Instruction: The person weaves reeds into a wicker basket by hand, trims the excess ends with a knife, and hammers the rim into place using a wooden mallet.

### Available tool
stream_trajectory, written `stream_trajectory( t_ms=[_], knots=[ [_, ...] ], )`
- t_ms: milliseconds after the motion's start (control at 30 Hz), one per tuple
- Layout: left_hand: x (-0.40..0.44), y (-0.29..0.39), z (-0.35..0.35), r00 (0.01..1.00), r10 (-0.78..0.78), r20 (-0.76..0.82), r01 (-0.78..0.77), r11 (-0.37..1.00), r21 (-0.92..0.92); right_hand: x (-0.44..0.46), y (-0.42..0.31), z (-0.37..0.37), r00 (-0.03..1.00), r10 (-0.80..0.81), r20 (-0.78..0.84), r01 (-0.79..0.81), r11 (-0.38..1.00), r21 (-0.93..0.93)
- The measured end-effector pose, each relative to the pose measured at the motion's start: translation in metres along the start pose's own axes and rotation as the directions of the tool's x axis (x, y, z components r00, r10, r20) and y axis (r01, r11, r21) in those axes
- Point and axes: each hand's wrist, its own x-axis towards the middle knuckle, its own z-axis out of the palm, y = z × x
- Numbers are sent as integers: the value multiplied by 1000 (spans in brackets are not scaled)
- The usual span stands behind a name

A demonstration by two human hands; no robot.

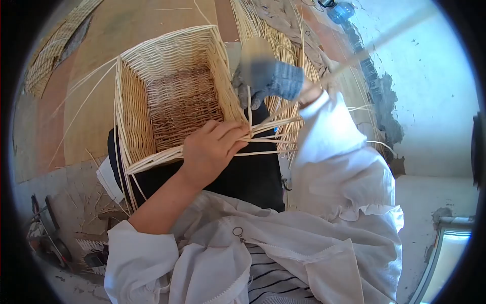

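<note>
Just past the wearer's loose white top (223, 223), the bare left hand (212, 144) had its thumb and fingers clamped on the near right corner of a deep rectangular wicker basket (169, 58), cream walls over a brown woven bottom. That corner was where it all met: a fan of thin, pale, peeled-looking strands (276, 141) poked out right from under the fingertips, long axis pretty much side to side. So the left hand was the nearer one, right on top of them. The right hand (257, 78), in a grey knit glove, sat a bit beyond that corner, just outside the basket's right wall. It was a blur, so I honestly can't tell if its fingers were apart or closed. A long, blurry tan rod (364, 53) slanted past that wrist toward the far right.

The basket stood over a black cloth-looking surface (260, 175), its near right corner a little in from the black's right edge; the far edge was hidden underneath.

Further out, a heap of long straw-coloured rods (286, 43) lay past the basket's right side, on a floor with tan boards (121, 25). Way off at far right: a clear blue plastic bottle (340, 12) by a patchy, whitish wall (430, 116).
</note>
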Motion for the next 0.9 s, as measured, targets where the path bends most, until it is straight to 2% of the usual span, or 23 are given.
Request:
stream_trajectory(
  t_ms=[33,67,133,167,200,267,300,333,400,467,533,567,600,667,700,733,767,800,833,867,900],
  knots=[
    [0,-2,-1,1000,22,-6,-22,1000,18,13,3,-1,987,113,114,-117,993,29],
    [2,-4,0,1000,5,-15,-4,1000,13,20,-1,3,984,129,125,-133,991,23],
    [8,-3,2,998,27,-54,-27,1000,17,26,-12,11,988,155,-26,-153,986,69],
    [8,-4,2,998,16,-55,-15,1000,13,30,-8,25,959,-149,-242,187,972,139],
    [7,-6,3,997,27,-73,-27,1000,7,33,-9,36,961,-135,-242,173,974,145],
    [6,-9,5,996,32,-86,-33,999,-8,36,-15,52,892,-129,-434,318,861,397],
    [4,-10,5,993,51,-104,-48,998,30,45,-10,62,876,-125,-466,319,874,366],
    [2,-10,7,990,71,-123,-62,996,71,50,-7,64,879,-115,-462,308,878,367],
    [1,-11,11,984,84,-155,-69,993,99,56,-3,68,950,-77,-302,204,886,416],
    [-4,-10,13,976,112,-185,-89,988,126,62,0,78,960,-65,-273,176,898,404],
    [-4,-10,9,992,79,-94,-70,993,93,74,1,87,952,200,-234,-166,974,156],
    [-3,-11,9,992,84,-99,-74,992,100,83,25,75,986,-8,-165,-7,996,-91],
    [-4,-11,11,991,94,-99,-85,992,98,102,30,57,987,-19,-161,4,995,-96],
    [-4,-12,11,989,112,-97,-102,989,106,153,26,14,965,-261,-10,238,897,-373],
    [-4,-13,9,993,111,-51,-106,991,86,158,11,17,930,-358,84,351,800,-487],
    [-5,-13,6,994,112,-4,-111,992,66,151,7,26,926,-368,80,359,796,-488],
    [-3,-12,-7,992,126,-1,-126,989,75,125,-22,61,928,-326,-182,292,937,-189],
    [5,-12,-30,991,96,89,-104,990,96,110,-41,84,896,-191,-401,269,952,148],
    [12,-11,-53,983,58,175,-80,990,119,110,-33,85,893,-304,-332,308,950,-41],
    [33,-24,-76,988,152,14,-151,960,235,107,-37,88,889,-317,-330,319,946,-47],
    [56,-36,-102,982,172,-82,-146,956,255,102,-43,92,915,-265,-303,289,957,35]
  ],
)
